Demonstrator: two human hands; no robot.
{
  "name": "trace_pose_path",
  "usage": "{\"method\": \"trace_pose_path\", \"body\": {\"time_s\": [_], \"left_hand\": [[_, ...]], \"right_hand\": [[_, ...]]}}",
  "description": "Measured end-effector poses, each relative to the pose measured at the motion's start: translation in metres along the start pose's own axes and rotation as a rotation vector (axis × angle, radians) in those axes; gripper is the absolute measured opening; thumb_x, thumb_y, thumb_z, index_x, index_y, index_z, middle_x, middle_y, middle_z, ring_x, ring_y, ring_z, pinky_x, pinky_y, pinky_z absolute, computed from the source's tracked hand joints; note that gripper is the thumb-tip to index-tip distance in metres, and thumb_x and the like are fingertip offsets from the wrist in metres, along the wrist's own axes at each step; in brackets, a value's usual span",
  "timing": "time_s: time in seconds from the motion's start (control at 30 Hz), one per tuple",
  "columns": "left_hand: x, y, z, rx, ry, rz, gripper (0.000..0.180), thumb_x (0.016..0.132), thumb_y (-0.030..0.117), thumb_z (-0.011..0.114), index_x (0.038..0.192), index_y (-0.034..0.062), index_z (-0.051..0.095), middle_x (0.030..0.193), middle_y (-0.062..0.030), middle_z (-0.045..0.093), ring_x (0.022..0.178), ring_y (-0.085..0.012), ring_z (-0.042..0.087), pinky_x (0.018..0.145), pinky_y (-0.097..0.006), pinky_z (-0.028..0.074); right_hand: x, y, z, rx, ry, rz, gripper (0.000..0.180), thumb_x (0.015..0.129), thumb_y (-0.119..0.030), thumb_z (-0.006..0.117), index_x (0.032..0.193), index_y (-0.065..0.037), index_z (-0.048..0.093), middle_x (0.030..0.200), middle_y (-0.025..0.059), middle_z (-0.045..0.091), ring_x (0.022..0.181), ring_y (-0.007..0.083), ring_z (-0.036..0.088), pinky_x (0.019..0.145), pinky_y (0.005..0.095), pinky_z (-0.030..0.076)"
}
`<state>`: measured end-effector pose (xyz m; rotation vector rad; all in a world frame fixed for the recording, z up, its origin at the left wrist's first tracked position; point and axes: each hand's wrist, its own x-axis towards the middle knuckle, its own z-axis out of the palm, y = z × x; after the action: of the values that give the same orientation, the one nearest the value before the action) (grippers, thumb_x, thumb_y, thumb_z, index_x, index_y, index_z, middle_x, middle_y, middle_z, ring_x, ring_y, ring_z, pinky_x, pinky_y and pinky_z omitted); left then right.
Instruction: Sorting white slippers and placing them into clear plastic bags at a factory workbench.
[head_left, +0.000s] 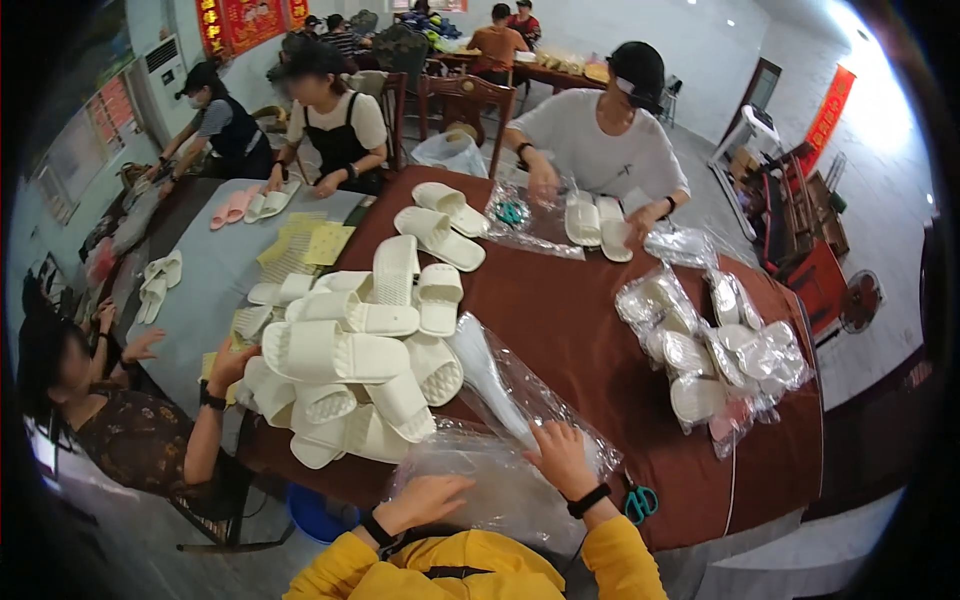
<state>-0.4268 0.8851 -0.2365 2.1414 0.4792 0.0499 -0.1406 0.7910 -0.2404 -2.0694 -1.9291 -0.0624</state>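
My left hand [432, 497] rests flat on a stack of clear plastic bags [500, 490] at the near edge of the brown table [570, 320]. My right hand [558, 455] pinches the mouth of one clear bag [520, 395] that has a white slipper [480, 370] partly inside it. Both sleeves are yellow, with dark bands at the wrists. A heap of white slippers [350, 370] lies just left of my hands.
Bagged slippers [710, 350] are piled at the right of the table. Teal-handled scissors [640, 503] lie by my right wrist. A person in white [600, 140] works opposite; another person [130, 420] sits at my left, others at the grey table [200, 290].
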Motion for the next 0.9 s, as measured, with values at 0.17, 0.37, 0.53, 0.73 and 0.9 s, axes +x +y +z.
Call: {"method": "trace_pose_path", "body": {"time_s": [0.17,0.37,0.53,0.73,0.9], "left_hand": [[-0.002,0.010,-0.114,0.384,0.749,-0.169,0.043,0.087,0.015,0.065,0.127,0.0037,0.059,0.127,-0.0189,0.059,0.121,-0.0377,0.054,0.101,-0.048,0.044],[0.022,-0.035,-0.195,0.856,1.003,-0.558,0.058,0.082,0.019,0.068,0.137,0.0079,0.053,0.146,-0.0161,0.044,0.123,-0.0407,0.048,0.102,-0.056,0.037],[0.013,-0.087,-0.247,0.699,0.935,-0.540,0.052,0.080,0.014,0.064,0.131,0.0058,0.058,0.137,-0.0174,0.053,0.122,-0.0366,0.052,0.101,-0.050,0.039],[0.017,0.077,-0.273,0.311,1.051,0.018,0.048,0.081,0.005,0.051,0.128,0.0012,0.059,0.133,-0.0169,0.056,0.127,-0.0327,0.051,0.113,-0.042,0.030],[0.019,0.180,-0.227,0.169,0.764,0.285,0.051,0.082,0.017,0.049,0.129,-0.0015,0.058,0.138,-0.0178,0.054,0.131,-0.0340,0.047,0.112,-0.041,0.031]], "right_hand": [[0.015,0.034,0.044,-0.129,-0.177,0.143,0.045,0.079,-0.010,0.066,0.124,-0.016,0.061,0.103,0.0086,0.059,0.100,0.0324,0.058,0.081,0.0454,0.048],[0.012,0.083,0.020,-0.107,-0.064,0.164,0.047,0.081,-0.005,0.061,0.127,-0.015,0.060,0.117,0.0138,0.060,0.105,0.0336,0.058,0.088,0.0452,0.047],[0.002,0.015,-0.050,0.364,-0.073,0.037,0.052,0.081,-0.004,0.067,0.131,-0.008,0.056,0.131,0.0176,0.056,0.115,0.0389,0.057,0.097,0.0451,0.047],[-0.025,-0.038,-0.095,0.614,-0.113,0.037,0.046,0.090,-0.014,0.067,0.134,-0.010,0.056,0.136,0.0151,0.055,0.120,0.0350,0.056,0.098,0.0403,0.049],[-0.032,-0.047,-0.102,1.835,-0.010,0.612,0.075,0.098,-0.037,0.058,0.157,-0.014,0.019,0.156,0.0143,0.034,0.132,0.0369,0.048,0.106,0.0445,0.044]]}}
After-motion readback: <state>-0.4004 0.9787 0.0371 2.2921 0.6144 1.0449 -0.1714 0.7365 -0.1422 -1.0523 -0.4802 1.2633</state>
